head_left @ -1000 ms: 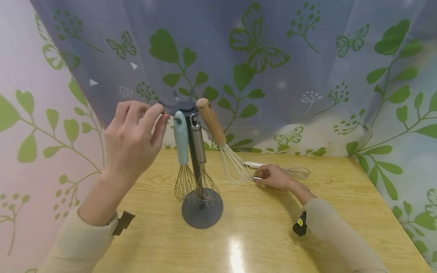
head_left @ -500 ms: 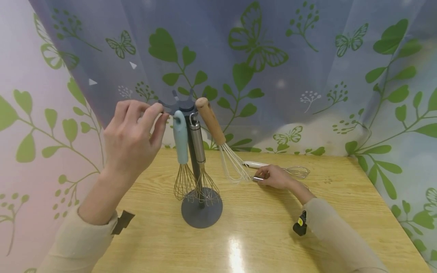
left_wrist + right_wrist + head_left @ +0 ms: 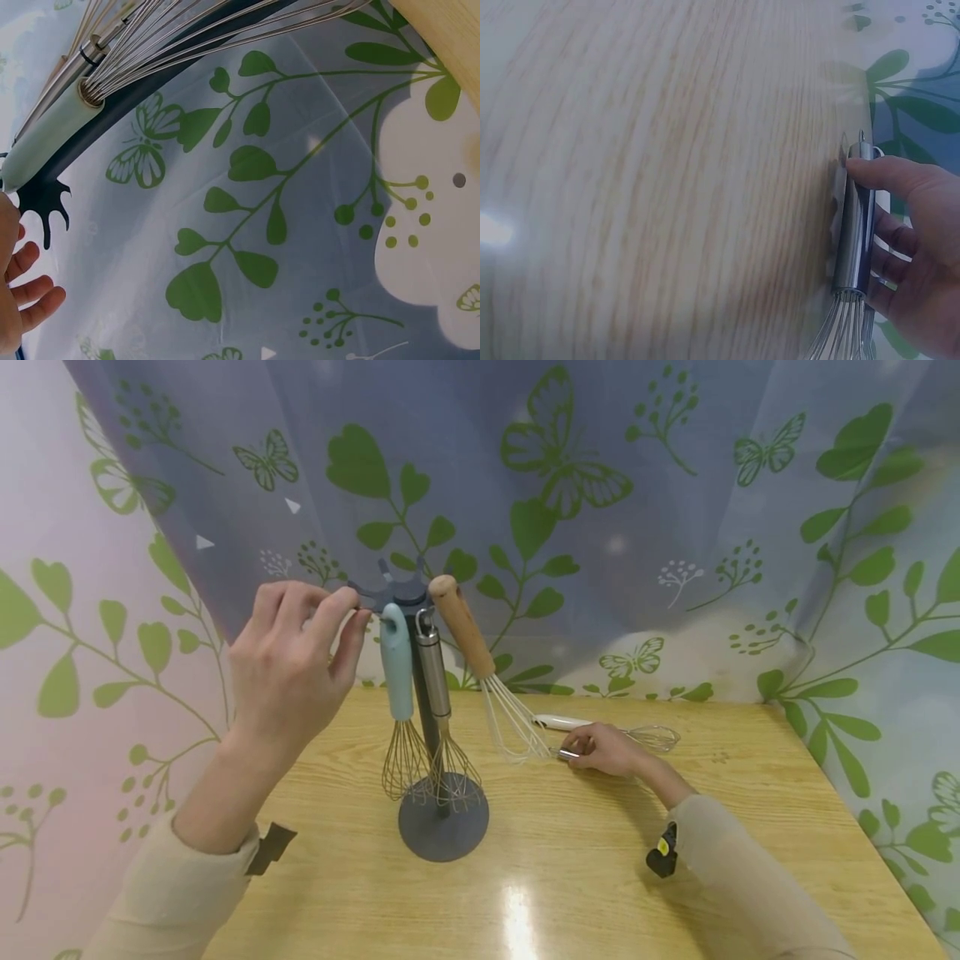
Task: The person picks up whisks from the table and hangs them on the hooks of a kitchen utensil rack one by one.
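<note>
Two hands engaged | your right hand [image 3: 934,251]: steel whisk [image 3: 853,225] held, handle between thumb and fingers, lower right, wrist view | your left hand [image 3: 281,652]: pinching grey stand [image 3: 442,842] near its top, left of centre.

The head view is bright and fairly even, a white glare burning on the near table [image 3: 585,893] and soft shadow beside the right sleeve [image 3: 750,877]. Both wrist views are dimmer and cooler; the right is slightly soft, with glare at its left edge and highlights along the metal whisk [image 3: 853,232].
</note>
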`<act>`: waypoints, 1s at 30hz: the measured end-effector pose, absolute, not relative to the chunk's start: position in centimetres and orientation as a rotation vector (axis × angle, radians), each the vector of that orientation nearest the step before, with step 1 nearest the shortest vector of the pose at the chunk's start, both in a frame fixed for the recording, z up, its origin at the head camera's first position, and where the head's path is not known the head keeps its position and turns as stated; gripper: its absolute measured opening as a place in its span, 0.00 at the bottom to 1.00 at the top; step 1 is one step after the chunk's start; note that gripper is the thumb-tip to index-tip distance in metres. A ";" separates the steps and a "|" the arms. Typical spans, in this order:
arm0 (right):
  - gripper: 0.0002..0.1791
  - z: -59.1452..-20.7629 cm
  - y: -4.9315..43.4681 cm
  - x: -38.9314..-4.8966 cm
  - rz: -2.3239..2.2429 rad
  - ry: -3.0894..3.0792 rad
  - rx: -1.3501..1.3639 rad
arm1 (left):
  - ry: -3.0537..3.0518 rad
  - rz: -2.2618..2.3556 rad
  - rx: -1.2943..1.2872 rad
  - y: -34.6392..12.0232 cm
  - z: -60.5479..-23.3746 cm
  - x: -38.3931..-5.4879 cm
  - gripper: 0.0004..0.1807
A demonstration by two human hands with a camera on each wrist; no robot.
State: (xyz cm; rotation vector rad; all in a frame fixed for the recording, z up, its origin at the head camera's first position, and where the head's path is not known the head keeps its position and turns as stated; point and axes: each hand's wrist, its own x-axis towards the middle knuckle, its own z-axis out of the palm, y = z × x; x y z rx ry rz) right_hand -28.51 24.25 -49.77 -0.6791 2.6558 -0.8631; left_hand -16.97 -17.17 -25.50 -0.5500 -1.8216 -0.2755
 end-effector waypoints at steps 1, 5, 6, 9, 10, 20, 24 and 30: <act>0.15 -49.8 24.3 -28.5 -0.871 2.654 -0.681 | -1.823 -0.275 -0.550 -17.2 -25.5 -17.0 0.09; 0.16 -49.8 24.4 -28.5 -0.900 2.652 -0.679 | -1.820 -0.275 -0.551 -17.2 -25.5 -17.0 0.09; 0.16 -49.8 24.4 -28.5 -0.913 2.654 -0.674 | -1.818 -0.276 -0.551 -17.2 -25.5 -17.0 0.09; 0.17 -49.7 24.4 -28.3 -0.960 2.660 -0.665 | -1.815 -0.279 -0.550 -17.2 -25.5 -17.0 0.09; 0.17 -49.6 24.4 -28.3 -0.976 2.662 -0.665 | -1.815 -0.280 -0.549 -17.2 -25.5 -17.0 0.09; 0.16 -48.7 24.0 -27.9 -1.074 2.680 -0.712 | -1.824 -0.274 -0.544 -17.1 -25.4 -16.8 0.09; 0.15 -48.7 23.9 -27.9 -1.074 2.690 -0.733 | -1.819 -0.279 -0.545 -17.1 -25.5 -16.7 0.08; 0.15 -48.2 23.6 -27.9 -1.081 2.717 -0.761 | -1.826 -0.277 -0.543 -17.1 -25.4 -16.7 0.09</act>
